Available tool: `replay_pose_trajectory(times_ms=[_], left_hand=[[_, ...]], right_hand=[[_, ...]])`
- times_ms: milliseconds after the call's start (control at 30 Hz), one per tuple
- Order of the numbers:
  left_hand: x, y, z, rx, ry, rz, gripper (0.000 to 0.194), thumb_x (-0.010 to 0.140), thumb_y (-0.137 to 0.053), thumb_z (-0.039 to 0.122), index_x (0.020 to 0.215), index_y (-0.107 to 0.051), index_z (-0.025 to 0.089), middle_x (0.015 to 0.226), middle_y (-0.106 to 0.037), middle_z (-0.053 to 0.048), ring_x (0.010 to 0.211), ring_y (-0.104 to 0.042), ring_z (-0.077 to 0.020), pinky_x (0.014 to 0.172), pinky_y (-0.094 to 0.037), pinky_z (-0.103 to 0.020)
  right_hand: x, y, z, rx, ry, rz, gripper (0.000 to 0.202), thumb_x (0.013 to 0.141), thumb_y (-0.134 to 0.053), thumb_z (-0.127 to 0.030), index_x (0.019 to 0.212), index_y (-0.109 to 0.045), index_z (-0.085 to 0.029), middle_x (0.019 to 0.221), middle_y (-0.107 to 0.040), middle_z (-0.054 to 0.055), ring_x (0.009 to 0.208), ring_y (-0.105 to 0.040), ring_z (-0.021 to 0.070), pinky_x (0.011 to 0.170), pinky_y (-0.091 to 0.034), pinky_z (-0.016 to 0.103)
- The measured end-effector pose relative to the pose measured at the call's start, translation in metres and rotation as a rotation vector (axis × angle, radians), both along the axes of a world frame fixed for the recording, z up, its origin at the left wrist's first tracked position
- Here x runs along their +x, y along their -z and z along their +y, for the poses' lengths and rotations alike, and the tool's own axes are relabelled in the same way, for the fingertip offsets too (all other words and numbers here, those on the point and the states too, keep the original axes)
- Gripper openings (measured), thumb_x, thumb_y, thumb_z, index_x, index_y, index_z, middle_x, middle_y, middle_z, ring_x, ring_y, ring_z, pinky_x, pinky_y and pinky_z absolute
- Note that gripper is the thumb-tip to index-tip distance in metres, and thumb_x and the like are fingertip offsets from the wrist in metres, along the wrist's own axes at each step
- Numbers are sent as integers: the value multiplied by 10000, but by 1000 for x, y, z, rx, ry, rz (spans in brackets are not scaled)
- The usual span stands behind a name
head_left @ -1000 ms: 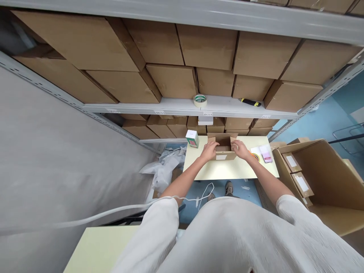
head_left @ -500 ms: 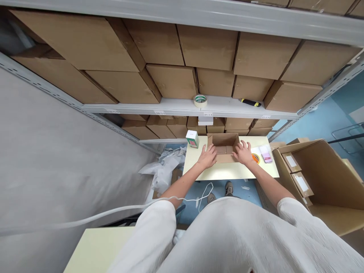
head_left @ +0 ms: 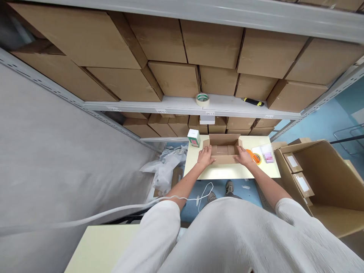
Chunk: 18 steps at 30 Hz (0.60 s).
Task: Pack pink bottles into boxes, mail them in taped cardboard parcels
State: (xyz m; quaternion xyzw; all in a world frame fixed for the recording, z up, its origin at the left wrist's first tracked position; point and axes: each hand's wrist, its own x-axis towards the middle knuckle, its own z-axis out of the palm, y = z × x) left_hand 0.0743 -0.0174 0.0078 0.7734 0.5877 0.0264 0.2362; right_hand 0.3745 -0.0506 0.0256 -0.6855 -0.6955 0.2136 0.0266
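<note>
An open cardboard box (head_left: pixel 224 159) stands on the pale yellow table (head_left: pixel 216 174), its inside facing up with the bottom flaps showing. My left hand (head_left: pixel 206 156) grips its left front corner, fingers closed on the edge. At the right front corner, my right hand (head_left: pixel 243 156) is closed on the box in the same way. Just right of that hand lies an orange tape dispenser (head_left: pixel 254 156) with a roll of tape. A small white and green carton (head_left: pixel 193 138) sits at the table's back left corner.
Shelves of cardboard boxes (head_left: pixel 214 41) rise behind the table. On one shelf are a tape roll (head_left: pixel 202 99) and a black-yellow utility knife (head_left: pixel 253 102). A large open carton (head_left: pixel 327 178) stands to the right. A white cable (head_left: pixel 125 207) crosses at left.
Both hands have shifted from over the box's sides to closing on its front corners. The box stands more open, its bottom flaps more visible and its side flaps spread outward.
</note>
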Motion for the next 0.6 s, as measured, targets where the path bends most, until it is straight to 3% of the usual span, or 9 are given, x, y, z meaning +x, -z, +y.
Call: replay_pose_trajectory(times_ms=[267,433,600], left_hand=[[-7,-1,-11,26,-32,-113,888,887,-790,383,1665,-417,176,1735,-395,-278,1638,-339,-455,1333,-239,-600],[-13,-13,-28,136,-8,-165,656,1003,-615,349,1627,-487,194,1724,-439,-229,1632,-353,-412,1363,-149,-613],[-11,-30,-49,261,43,-102,573,1081,-463,363,1631,-489,205,1695,-497,-195,1600,-401,-367,1356,-180,-608]], right_hand=[[-2,-3,-8,40,7,-26,699,992,-609,-365,1645,-444,-178,1741,-396,204,1561,-434,387,1272,-382,541],[-6,-6,-22,140,-15,-49,621,1023,-549,-373,1607,-495,-169,1722,-418,202,1552,-420,384,1291,-336,552],[-8,-9,-37,274,-72,-28,553,1041,-512,-385,1549,-564,-174,1664,-494,200,1477,-494,392,1236,-401,560]])
